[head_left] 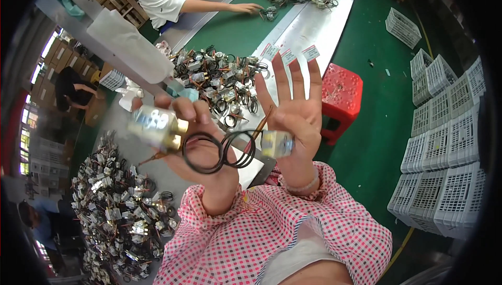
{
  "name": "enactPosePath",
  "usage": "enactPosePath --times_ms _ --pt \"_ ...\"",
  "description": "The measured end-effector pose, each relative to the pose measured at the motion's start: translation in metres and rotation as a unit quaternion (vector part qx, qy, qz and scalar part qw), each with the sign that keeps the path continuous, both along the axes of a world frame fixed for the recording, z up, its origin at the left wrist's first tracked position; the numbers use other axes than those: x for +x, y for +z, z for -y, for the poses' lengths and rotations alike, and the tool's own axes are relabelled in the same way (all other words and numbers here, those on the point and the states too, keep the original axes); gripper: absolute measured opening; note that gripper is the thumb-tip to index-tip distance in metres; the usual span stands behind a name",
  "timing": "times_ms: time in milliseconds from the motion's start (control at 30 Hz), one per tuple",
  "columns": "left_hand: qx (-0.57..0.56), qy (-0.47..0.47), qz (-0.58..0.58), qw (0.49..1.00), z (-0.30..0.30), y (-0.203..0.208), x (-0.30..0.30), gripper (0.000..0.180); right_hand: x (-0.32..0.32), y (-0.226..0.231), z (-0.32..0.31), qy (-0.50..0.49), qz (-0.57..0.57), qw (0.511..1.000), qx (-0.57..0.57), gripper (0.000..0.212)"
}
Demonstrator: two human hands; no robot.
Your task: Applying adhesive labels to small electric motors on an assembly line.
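My left hand [196,128] grips a boxy metal part [157,126] with brass fittings and a copper tip, like a capillary thermostat; it is slightly blurred. Facing me is the palm of my right hand [300,112], its fingers stretched upward. Small white and red labels [311,52] stick to three fingertips. The right thumb folds across the palm, holding a second such thermostat [277,144] by the palm's base. Black coiled tubing [204,152] loops between both hands; which loop belongs to which part, I cannot tell.
Heaps of similar parts lie on the table at lower left [115,206] and ahead [214,76]. A co-worker [162,3] reaches over the green belt [225,29]. A red stool [342,91] stands right; white crates [439,149] are stacked beyond. A pale-covered bar [130,44] crosses upper left.
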State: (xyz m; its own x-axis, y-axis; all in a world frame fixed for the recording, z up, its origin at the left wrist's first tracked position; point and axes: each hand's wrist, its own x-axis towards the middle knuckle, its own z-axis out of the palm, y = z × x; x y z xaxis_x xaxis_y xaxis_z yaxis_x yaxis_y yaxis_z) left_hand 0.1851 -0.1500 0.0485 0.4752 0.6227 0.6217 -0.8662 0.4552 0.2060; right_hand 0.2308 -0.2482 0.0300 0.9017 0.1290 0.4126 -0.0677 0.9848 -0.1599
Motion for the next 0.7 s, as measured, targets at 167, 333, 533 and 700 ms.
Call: enactPosePath --times_ms 167,333,533,700 --pt "-0.021 0.105 -0.091 0.99 -0.003 -0.012 -0.01 0.055 -0.017 -0.001 -0.017 0.008 -0.076 0.996 -0.038 0.075" --pt "-0.137 0.178 -0.272 0.936 -0.014 -0.018 -0.022 0.043 -0.008 -0.011 -0.036 0.024 -0.124 0.988 -0.086 0.069" --pt "-0.102 -0.083 -0.153 0.979 -0.027 -0.03 -0.03 0.039 -0.008 -0.019 -0.05 -0.071 -0.124 0.974 -0.175 0.064" --pt "-0.004 -0.054 -0.076 0.996 -0.033 -0.024 -0.013 0.052 -0.017 -0.019 -0.048 0.067 -0.197 0.951 -0.23 0.06"
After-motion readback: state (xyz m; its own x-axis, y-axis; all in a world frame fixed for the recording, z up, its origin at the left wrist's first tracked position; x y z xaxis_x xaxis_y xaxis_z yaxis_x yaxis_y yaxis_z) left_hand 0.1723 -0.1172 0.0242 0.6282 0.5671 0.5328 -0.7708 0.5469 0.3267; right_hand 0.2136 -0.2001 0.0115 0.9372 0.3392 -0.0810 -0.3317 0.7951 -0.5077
